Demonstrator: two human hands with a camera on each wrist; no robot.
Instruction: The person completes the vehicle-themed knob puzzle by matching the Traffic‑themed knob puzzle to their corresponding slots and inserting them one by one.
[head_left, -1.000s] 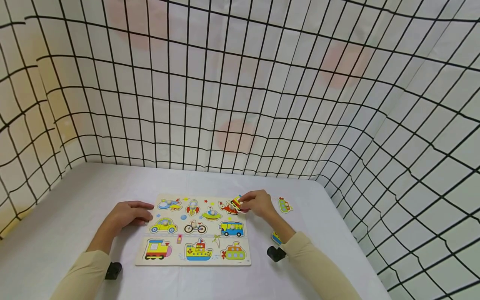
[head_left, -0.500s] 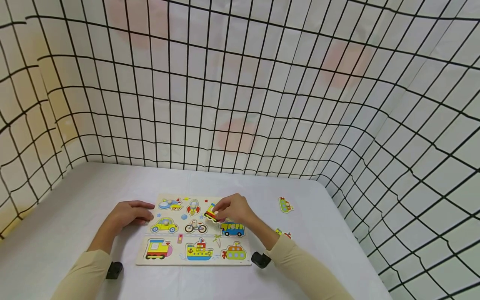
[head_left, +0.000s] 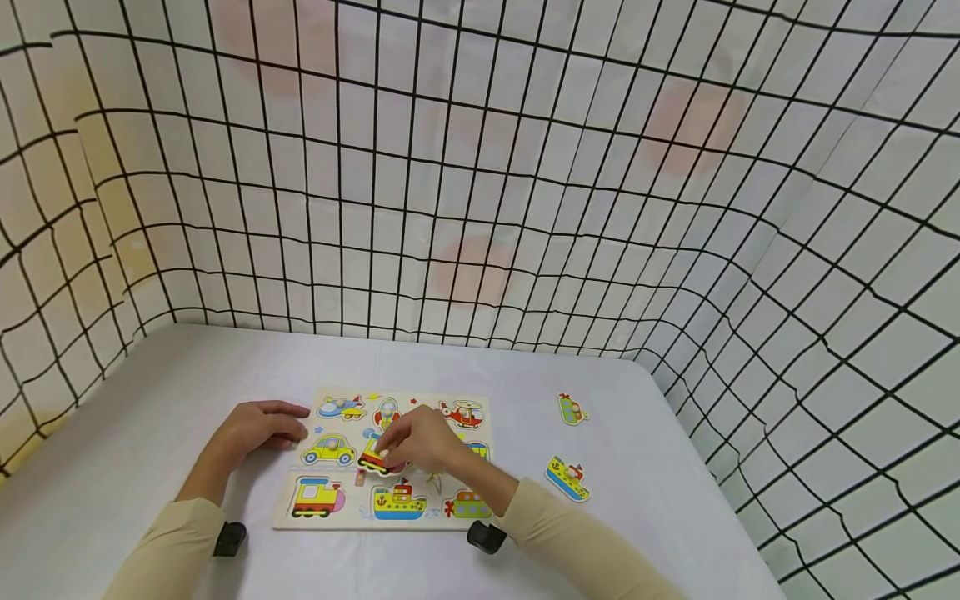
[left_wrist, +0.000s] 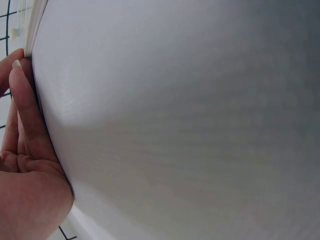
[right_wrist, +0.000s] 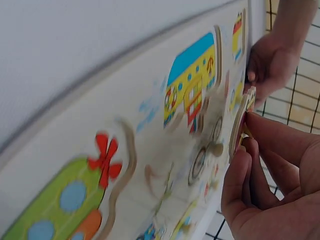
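Observation:
A wooden peg puzzle board (head_left: 352,510) with vehicle pictures lies on the white table. My right hand (head_left: 426,440) pinches a train puzzle piece (head_left: 371,461) by its knob. The piece is tilted over the middle of the board, overlapping the bicycle's place in the head view. In the right wrist view, thumb and fingertips of the right hand (right_wrist: 275,170) grip the piece, seen edge-on. My left hand (head_left: 251,427) rests at the board's left edge, fingers relaxed. The train-shaped recess (head_left: 317,498) is at the board's lower left, its printed picture visible.
Right of the board lie a loose ship piece (head_left: 568,478) and a loose submarine piece (head_left: 572,409). Car (head_left: 328,451), plane (head_left: 341,408) and helicopter (head_left: 462,414) pieces sit in the board. Black wire mesh (head_left: 465,208) stands behind and beside the table.
My right hand has carried the train piece leftward and nearer, from over the helicopter to the board's middle. The ship piece now shows fully. The left hand has stayed put.

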